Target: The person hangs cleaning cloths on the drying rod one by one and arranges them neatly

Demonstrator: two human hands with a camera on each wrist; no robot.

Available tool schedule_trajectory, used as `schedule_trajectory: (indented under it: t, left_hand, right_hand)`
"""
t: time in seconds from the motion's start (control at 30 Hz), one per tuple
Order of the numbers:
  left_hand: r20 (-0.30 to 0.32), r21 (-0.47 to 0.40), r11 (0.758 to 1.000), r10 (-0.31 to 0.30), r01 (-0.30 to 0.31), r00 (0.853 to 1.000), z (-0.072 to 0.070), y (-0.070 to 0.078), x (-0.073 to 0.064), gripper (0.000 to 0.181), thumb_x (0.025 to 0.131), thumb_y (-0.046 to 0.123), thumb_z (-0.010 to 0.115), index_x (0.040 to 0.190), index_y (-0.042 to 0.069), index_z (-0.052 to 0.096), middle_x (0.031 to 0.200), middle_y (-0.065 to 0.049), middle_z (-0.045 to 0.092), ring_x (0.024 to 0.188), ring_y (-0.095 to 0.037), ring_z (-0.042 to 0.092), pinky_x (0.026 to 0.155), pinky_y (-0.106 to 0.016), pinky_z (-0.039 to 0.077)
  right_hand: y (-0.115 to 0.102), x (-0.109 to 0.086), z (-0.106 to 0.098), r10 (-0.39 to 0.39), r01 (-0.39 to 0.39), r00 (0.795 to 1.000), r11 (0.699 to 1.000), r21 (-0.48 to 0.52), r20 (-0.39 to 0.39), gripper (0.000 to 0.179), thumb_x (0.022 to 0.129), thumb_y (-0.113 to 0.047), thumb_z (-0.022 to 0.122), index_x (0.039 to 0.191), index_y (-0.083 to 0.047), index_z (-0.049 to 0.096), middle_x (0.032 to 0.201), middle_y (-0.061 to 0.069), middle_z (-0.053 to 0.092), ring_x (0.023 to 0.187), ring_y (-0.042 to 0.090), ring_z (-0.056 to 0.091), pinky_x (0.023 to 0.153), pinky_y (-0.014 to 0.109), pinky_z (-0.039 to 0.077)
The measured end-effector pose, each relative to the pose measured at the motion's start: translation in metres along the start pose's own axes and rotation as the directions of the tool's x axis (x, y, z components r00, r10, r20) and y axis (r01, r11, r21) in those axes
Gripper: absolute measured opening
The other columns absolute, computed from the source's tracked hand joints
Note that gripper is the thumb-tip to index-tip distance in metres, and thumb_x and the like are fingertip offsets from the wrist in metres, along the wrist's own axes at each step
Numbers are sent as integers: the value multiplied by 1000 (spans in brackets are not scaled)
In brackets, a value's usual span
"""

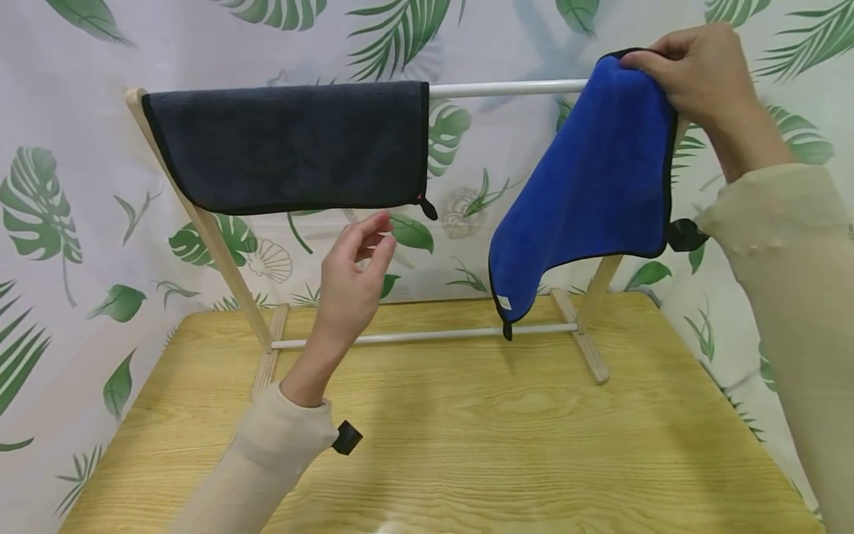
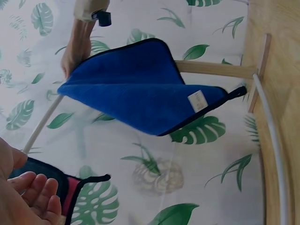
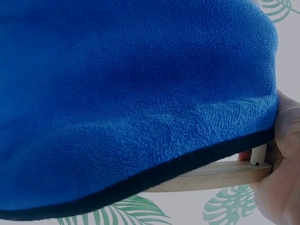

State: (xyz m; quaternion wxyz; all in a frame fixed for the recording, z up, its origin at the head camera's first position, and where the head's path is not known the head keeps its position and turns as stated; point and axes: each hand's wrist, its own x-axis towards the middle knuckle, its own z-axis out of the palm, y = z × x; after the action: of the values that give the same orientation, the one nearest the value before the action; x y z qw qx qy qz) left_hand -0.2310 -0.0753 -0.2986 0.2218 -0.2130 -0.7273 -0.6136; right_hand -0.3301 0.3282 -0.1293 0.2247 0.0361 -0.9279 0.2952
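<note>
A blue towel (image 1: 594, 170) with black edging hangs at the right end of the rack's white top rail (image 1: 507, 89). My right hand (image 1: 707, 74) pinches its upper edge at that rail, and the lower left corner droops with a small white tag (image 2: 198, 101). In the right wrist view the blue cloth fills most of the picture, the hand (image 3: 286, 164) at its edge by the rail's end. My left hand (image 1: 353, 278) holds nothing, fingers loosely bent, just below a dark grey towel (image 1: 287, 148) draped over the rail's left half.
The rack has wooden side posts (image 1: 220, 241), a lower white bar (image 1: 427, 336) and wooden feet (image 1: 580, 337). It stands at the back of a wood-grain table (image 1: 467, 430). Behind it hangs a white leaf-print cloth (image 1: 67, 185).
</note>
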Motion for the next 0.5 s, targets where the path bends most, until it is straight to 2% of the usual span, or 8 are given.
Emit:
schedule_trajectory:
  t: [0.23, 0.5]
  left_hand:
    - [98, -7, 999, -40, 40, 994, 28, -7, -6, 35, 105, 8, 61, 137, -3, 61, 126, -15, 64, 110, -24, 63, 94, -38, 51]
    - [151, -10, 995, -97, 100, 984, 54, -12, -8, 36, 106, 14, 60, 140, 0, 61, 127, -12, 64, 108, -23, 63, 96, -36, 51]
  right_hand:
    - [-1, -1, 0, 6, -6, 1000, 999, 36, 1, 56, 104, -41, 60, 132, 8, 65, 78, -22, 55, 67, -4, 56, 66, 4, 45]
    - [-1, -2, -2, 2, -2, 1000, 1000, 6, 8, 56, 105, -42, 59, 132, 6, 66, 81, -20, 54, 69, -1, 55, 66, 4, 44]
